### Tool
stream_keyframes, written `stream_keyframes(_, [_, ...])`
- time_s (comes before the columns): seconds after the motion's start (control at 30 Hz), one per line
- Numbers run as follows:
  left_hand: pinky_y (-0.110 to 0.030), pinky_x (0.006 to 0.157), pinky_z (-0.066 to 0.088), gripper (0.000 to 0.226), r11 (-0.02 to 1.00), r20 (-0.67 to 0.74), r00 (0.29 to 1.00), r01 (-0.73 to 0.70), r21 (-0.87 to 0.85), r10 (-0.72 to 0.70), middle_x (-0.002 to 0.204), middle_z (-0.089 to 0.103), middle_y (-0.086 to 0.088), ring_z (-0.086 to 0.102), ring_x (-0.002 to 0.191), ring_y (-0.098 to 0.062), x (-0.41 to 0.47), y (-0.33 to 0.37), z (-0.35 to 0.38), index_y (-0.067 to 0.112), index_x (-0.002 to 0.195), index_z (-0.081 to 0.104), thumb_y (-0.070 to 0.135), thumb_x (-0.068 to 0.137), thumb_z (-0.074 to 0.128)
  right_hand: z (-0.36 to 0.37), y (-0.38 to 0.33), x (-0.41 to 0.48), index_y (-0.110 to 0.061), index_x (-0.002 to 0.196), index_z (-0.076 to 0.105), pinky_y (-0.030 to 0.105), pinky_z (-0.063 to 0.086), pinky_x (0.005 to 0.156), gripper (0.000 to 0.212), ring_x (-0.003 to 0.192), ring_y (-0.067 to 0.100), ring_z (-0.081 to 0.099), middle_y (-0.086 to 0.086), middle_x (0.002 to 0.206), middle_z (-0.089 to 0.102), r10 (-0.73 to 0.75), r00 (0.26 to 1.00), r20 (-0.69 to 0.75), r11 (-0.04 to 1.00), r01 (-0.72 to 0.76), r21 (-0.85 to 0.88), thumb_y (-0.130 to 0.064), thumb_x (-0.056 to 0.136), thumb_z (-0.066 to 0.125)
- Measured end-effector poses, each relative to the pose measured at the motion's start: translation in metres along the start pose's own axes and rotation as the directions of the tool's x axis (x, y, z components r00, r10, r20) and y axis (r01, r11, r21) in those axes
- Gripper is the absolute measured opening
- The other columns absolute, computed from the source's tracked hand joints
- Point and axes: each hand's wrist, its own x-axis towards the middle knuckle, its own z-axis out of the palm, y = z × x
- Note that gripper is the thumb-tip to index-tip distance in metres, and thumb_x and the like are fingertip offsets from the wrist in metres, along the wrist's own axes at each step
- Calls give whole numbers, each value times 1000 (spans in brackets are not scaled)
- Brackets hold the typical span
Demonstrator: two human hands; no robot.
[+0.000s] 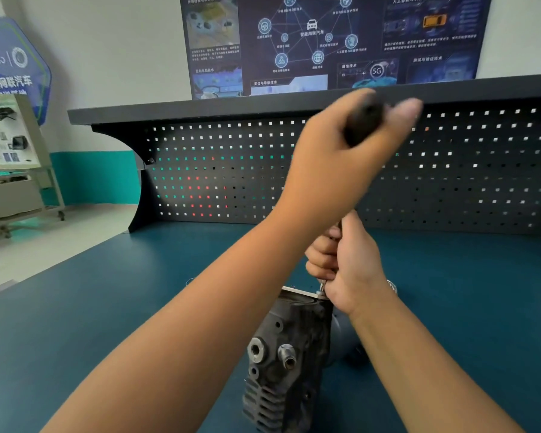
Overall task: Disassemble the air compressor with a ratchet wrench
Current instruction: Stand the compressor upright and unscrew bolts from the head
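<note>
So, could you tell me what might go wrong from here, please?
The left hand grips the ratchet wrench by its blurred black end, high above the air compressor; a slip could throw the tool sideways. The right hand holds it just above the compressor's top, so fingers could get pinched. No clamp shows; the compressor may tip on the table.

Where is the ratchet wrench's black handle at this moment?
Head view, upper centre: the blurred black handle is gripped in the left hand, raised before the dark pegboard, above the right hand holding its metal shaft at the dark grey air compressor.
</note>
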Motion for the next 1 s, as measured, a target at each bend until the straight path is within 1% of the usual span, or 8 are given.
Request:
stream_keyframes(0.1, [-37,67,42,35,876,-135,946,211,-433,-295,54,48,-2,46,55,-17,3,-17,-14,18,56,49,23,90,53,-2,-1,1,-23,49,30,14,9,34,58,34,5,12,-9,44,17,31,999,31,998,-33,45,-56,97,27])
stream_keyframes(0.2, [-30,62,51,33,595,-175,805,253,-763,-567,50,48,2,48,46,-12,9,-38,-30,16,64,46,23,96,48,-4,-1,1,-23,47,30,13,8,34,59,34,4,12,-9,43,17,30,997,75,997,-35,65,-56,96,25])
stream_keyframes(0.37, [-28,57,51,29,334,-142,616,207,-919,-775,47,48,2,48,40,-11,12,-56,-36,13,70,42,24,96,48,-3,-2,1,-23,47,31,13,9,34,60,34,3,13,-10,43,17,35,990,134,998,-41,43,-56,97,22])
stream_keyframes(0.5, [-28,59,48,27,547,-201,714,294,-784,-671,50,48,2,48,45,-12,13,-39,-25,14,72,44,22,97,48,-2,0,1,-16,58,36,15,14,32,54,34,4,19,-7,43,24,-7,997,77,997,1,74,-49,99,26])
stream_keyframes(0.57, [-28,57,43,28,821,-278,837,301,-485,-471,53,50,3,49,50,-13,10,-24,-15,16,68,46,19,96,50,-1,2,2,-15,61,45,17,21,33,51,35,6,25,-6,43,29,-30,1000,6,999,29,29,-43,101,29])
stream_keyframes(0.63, [-26,56,40,29,974,-217,950,211,-79,-223,56,49,2,45,54,-13,6,-8,-3,17,65,47,16,92,57,4,2,1,-22,48,52,18,24,35,59,35,7,28,-8,42,32,-44,997,-64,999,42,-28,-28,103,33])
stream_keyframes(0.8, [-14,49,26,41,929,176,984,-29,368,-39,49,35,11,35,48,-3,3,11,19,26,60,35,20,86,67,5,1,-4,-25,42,31,13,18,37,55,32,4,22,-14,37,25,-134,980,-148,984,114,-134,-2,92,29])
stream_keyframes(1.0, [-24,55,34,30,980,84,996,-1,197,-16,54,41,8,38,54,-9,1,6,7,14,62,47,16,87,64,6,-1,-4,-23,34,31,15,9,37,66,31,5,14,-10,38,19,-55,988,-143,998,55,-6,-23,100,27])
